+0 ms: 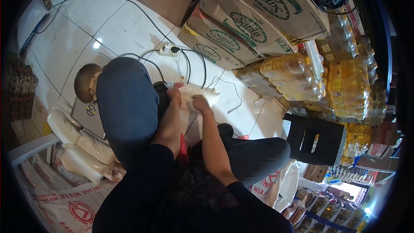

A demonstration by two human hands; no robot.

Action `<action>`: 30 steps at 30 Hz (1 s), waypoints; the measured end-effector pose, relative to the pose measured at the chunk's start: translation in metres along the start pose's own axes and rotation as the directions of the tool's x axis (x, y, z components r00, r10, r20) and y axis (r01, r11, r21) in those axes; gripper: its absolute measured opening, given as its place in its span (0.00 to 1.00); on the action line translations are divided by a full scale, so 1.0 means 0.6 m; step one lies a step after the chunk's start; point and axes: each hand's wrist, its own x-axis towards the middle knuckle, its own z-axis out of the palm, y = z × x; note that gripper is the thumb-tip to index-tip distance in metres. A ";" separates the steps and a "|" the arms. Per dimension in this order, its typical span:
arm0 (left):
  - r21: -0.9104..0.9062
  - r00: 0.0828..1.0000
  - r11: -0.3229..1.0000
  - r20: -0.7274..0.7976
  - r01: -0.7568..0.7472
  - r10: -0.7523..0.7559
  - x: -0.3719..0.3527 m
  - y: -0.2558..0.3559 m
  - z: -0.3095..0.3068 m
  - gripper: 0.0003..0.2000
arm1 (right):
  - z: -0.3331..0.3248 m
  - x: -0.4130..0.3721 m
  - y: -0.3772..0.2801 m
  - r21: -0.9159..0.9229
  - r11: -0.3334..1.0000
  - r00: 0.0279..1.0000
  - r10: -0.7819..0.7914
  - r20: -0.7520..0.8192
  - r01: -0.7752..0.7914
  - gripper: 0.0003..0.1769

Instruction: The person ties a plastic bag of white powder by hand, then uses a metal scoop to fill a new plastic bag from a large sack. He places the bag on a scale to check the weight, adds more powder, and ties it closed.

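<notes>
A clear plastic bag filled with something pale (pixel 212 97) lies on the tiled floor between my knees. My left hand (pixel 175 93) is closed at the bag's left end, pinching its loose clear plastic. Against the middle of the bag rests my right hand (pixel 200 103), its fingers curled inward; what they hold, if anything, is hidden. Red material (pixel 183 149) shows under my forearms.
Filled clear bags (pixel 82 140) lie left of my knee, near a metal bowl (pixel 87 83). Ahead are a power strip (pixel 169 50) with cables and stacked cartons (pixel 248 28). Wrapped oil bottles (pixel 293 75) and a black stool (pixel 317 140) stand to the right.
</notes>
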 end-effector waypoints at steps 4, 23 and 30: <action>0.062 0.999 0.998 -0.031 -0.029 0.031 0.004 -0.011 -0.004 0.12 | -0.061 -0.036 0.041 -0.008 0.974 0.967 0.225 -0.116 -0.228 0.22; 0.172 0.995 0.984 -0.080 -0.048 0.063 -0.008 0.004 0.001 0.13 | -0.069 -0.019 0.039 0.508 0.741 0.889 0.279 0.363 -0.440 0.38; 0.116 0.997 0.993 -0.069 -0.034 0.042 -0.022 0.008 0.009 0.12 | -0.025 -0.025 0.027 0.494 0.754 0.889 0.264 0.375 -0.433 0.44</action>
